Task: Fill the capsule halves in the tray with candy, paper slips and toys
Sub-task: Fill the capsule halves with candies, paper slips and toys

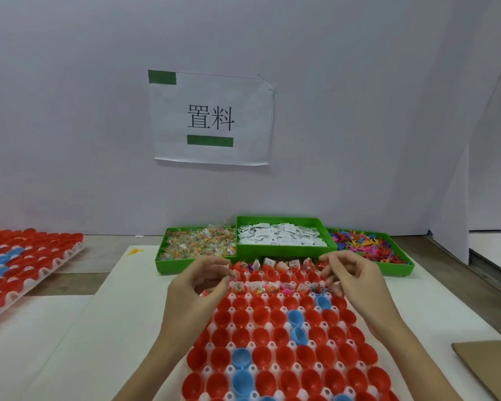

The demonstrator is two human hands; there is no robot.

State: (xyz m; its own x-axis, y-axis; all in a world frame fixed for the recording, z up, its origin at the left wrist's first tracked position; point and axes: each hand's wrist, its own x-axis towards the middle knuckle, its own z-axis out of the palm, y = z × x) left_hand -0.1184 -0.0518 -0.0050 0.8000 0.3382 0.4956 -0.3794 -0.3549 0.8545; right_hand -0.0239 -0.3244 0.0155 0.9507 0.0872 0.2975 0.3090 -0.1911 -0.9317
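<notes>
Two hands over far rows of tray (229, 369) | left hand (198, 280) fingers curled, pinching something small, unclear what | right hand (349, 277) likewise | capsule halves (281, 337) red and blue, farthest rows filled | three green bins beyond: candy (197, 243), paper slips (281, 235), toys (365, 244) | all on table (122, 328)

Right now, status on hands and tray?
Left hand and right hand fingers curled over tray far rows; grip contents unclear. Far rows filled, near capsule halves empty. Nothing blocking.
</notes>
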